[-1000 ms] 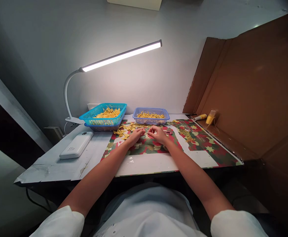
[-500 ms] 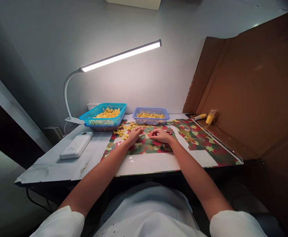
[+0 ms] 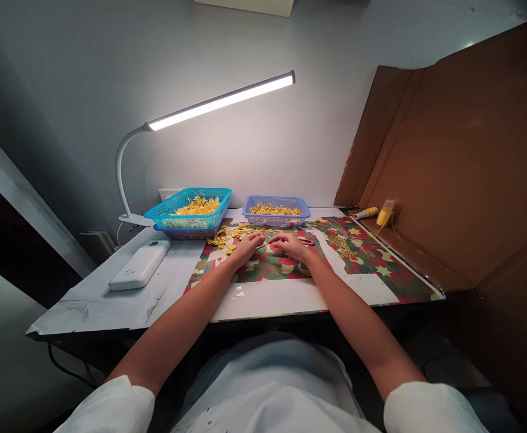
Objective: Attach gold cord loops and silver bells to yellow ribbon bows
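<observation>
My left hand (image 3: 248,247) is closed in a pinch on a thin stem, beside loose yellow pieces (image 3: 221,240) on the patterned sheet (image 3: 286,270). Close to its right, my right hand (image 3: 287,245) has its fingers bent together near the same stem; whatever lies between its fingertips is too small to make out. A pink-handled tool (image 3: 308,242) lies just past the right hand, partly hidden by it. Behind the hands stands a purple basket (image 3: 276,220) holding yellow stemmed pieces.
A turquoise basket (image 3: 186,222) of yellow pieces rests on another basket at the back left. Near the left edge are a white power bank (image 3: 140,265) and a lit lamp (image 3: 222,102). Golden strands (image 3: 343,247) lie right; cardboard (image 3: 448,156) borders the table.
My right hand has shifted slightly left, closer to my left hand, and its fingers have changed pose. The left hand has hardly moved.
</observation>
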`<state>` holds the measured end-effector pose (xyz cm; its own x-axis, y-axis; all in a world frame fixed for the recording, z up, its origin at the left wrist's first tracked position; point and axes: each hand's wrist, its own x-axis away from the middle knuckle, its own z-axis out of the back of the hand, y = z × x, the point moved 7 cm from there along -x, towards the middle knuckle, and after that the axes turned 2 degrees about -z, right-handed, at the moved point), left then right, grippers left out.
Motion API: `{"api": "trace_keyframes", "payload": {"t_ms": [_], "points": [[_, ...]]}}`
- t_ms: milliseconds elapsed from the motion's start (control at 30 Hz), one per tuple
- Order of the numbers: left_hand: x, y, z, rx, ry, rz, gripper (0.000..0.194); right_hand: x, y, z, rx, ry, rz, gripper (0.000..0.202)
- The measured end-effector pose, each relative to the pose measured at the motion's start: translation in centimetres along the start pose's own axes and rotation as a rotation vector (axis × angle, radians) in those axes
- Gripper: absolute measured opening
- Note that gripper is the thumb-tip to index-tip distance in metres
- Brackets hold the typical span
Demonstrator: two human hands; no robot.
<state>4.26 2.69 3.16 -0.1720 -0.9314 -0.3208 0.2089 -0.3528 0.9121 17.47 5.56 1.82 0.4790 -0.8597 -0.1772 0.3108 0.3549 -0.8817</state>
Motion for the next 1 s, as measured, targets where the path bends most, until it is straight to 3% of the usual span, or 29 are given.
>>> {"api": "trace_keyframes", "payload": {"t_ms": [133,300,700,867,1000], "points": [[0.0,0.1,0.0,-0.024,-0.015,-0.029,0.018,0.0,-0.9,-1.6,-0.083,-0.073,0.004,0.016],[-0.2,0.0,-0.1,-0.073,-0.032,-0.048,0.020,0.1,-1.3,-1.8,-0.161,-0.045,0.033,0.017],[-0.8,-1.0,1.2,-0.206,0.116,-0.024,0.026,0.0,-0.2,-1.1,-0.165,0.020,-0.056,0.022],[-1.2,-1.5,2.1,-0.233,0.166,-0.009,0.027,-0.4,0.3,-0.2,-0.164,0.091,-0.019,0.022],[-1.3,-1.9,2.3,-0.255,0.173,-0.015,0.028,-0.2,-0.2,0.6,-0.009,0.148,0.049,0.027]]}}
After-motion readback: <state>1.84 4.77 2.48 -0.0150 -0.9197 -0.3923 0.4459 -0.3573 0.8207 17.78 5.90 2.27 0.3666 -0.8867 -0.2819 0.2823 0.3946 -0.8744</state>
